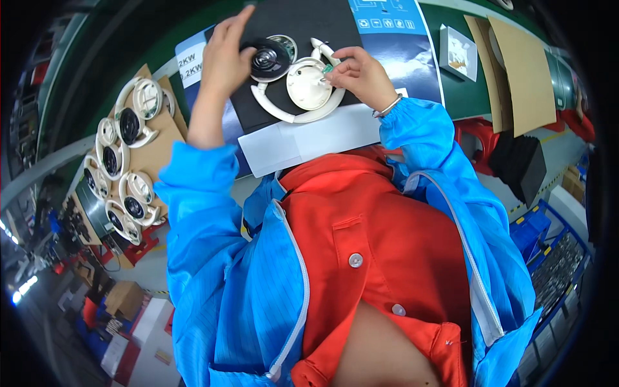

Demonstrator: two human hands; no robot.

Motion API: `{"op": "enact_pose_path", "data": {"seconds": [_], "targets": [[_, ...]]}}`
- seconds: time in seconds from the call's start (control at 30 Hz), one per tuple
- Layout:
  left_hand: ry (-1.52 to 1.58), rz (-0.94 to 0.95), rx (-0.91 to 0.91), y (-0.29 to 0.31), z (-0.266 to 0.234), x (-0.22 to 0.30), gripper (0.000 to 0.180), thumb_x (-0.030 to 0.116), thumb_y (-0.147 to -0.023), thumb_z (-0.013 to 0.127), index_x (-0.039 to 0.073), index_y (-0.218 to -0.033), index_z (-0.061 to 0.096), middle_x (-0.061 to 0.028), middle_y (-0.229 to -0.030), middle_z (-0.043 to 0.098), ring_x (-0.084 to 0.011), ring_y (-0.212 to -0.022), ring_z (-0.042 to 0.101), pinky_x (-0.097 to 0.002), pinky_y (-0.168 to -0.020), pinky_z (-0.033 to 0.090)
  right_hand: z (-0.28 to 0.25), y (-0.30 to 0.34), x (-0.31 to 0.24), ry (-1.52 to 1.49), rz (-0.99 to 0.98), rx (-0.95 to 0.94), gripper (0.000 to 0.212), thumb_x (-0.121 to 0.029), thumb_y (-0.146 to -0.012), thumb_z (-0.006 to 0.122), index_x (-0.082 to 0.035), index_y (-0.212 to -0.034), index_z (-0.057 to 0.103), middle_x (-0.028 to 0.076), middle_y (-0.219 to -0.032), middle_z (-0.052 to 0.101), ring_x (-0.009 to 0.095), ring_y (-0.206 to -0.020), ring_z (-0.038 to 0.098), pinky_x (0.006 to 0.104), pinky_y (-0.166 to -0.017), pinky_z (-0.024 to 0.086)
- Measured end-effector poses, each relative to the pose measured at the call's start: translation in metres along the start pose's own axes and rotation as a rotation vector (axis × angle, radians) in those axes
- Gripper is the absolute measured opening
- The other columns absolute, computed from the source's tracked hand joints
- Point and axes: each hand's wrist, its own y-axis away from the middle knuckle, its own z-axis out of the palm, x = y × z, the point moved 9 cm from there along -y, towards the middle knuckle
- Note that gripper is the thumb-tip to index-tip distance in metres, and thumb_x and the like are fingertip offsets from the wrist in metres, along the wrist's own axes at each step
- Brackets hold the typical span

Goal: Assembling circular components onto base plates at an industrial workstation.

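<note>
On a black mat (303, 19), a white C-shaped plastic frame (264, 103) lies around a round white housing (306, 87) whose inner side faces up. Beside the housing is a black round part with concentric rings (269, 59), partly over another pale disc (284, 44). My right hand (364, 76) pinches a small green piece, which looks like a circuit board (328, 69), at the right edge of the housing. My left hand (225, 55) is raised left of the black part, index finger stretched and thumb apart, holding nothing.
Several similar white-and-black assemblies (132, 126) lie on cardboard at the left. A white strip (322, 138) runs along the near edge of the table. At the right are a small white box (459, 53) and upright cardboard (522, 74); a red stool (477, 138) stands below.
</note>
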Motion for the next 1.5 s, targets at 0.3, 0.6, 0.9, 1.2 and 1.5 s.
{"op": "enact_pose_path", "data": {"seconds": [0.3,0.6,0.9,1.2,1.5], "targets": [[0.146,0.202,-0.174,0.023,0.05,0.072,0.054,0.001,-0.059,0.058,0.013,-0.109,0.042,-0.0128,-0.119,0.037,-0.0288,-0.101,0.047,-0.0396,-0.088,0.037,0.003,0.019,-0.032,0.383,-0.399,0.099,0.025,-0.01,-0.073,0.065,-0.001,-0.089,0.047,0.007,-0.08,0.061,0.015,-0.071,0.062,0.0236,-0.062,0.051],[0.428,-0.272,-0.353,0.032,0.075,0.01,0.046,0.002,-0.059,0.064,0.006,-0.103,0.05,-0.0103,-0.101,0.048,-0.015,-0.066,0.054,-0.026,-0.063,0.046,0.024,0.001,0.003,-0.011,-0.049,-0.007,0.021,-0.01,-0.079,0.058,-0.001,-0.098,0.054,0.006,-0.079,0.059,0.01,-0.07,0.06,0.0181,-0.054,0.05],[0.753,-0.553,-0.566,0.036,0.084,0.0,0.038,0.001,-0.066,0.067,-0.002,-0.101,0.054,-0.0034,-0.085,0.057,-0.0049,-0.069,0.052,-0.0173,-0.066,0.044,0.033,-0.005,0.007,-0.242,0.042,-0.083,0.02,-0.018,-0.078,0.061,0.0,-0.086,0.058,0.004,-0.07,0.058,0.007,-0.058,0.056,0.0183,-0.051,0.046],[0.717,-0.501,-0.638,0.034,0.093,-0.001,0.029,0.003,-0.064,0.07,0.001,-0.09,0.057,-0.0038,-0.079,0.058,-0.0078,-0.073,0.055,-0.0184,-0.069,0.045,0.021,-0.008,0.013,-0.173,0.032,0.048,0.023,-0.022,-0.076,0.064,-0.001,-0.085,0.06,0.002,-0.064,0.057,0.007,-0.055,0.053,0.0187,-0.052,0.043],[0.75,-0.495,-0.614,0.034,0.09,-0.001,0.027,0.004,-0.064,0.07,0.001,-0.088,0.058,-0.0031,-0.078,0.059,-0.0074,-0.072,0.055,-0.0187,-0.068,0.045,0.022,-0.009,0.009,-0.121,0.054,0.025,0.023,-0.021,-0.078,0.062,-0.002,-0.09,0.06,0.003,-0.068,0.059,0.008,-0.058,0.054,0.0186,-0.056,0.045]]}}
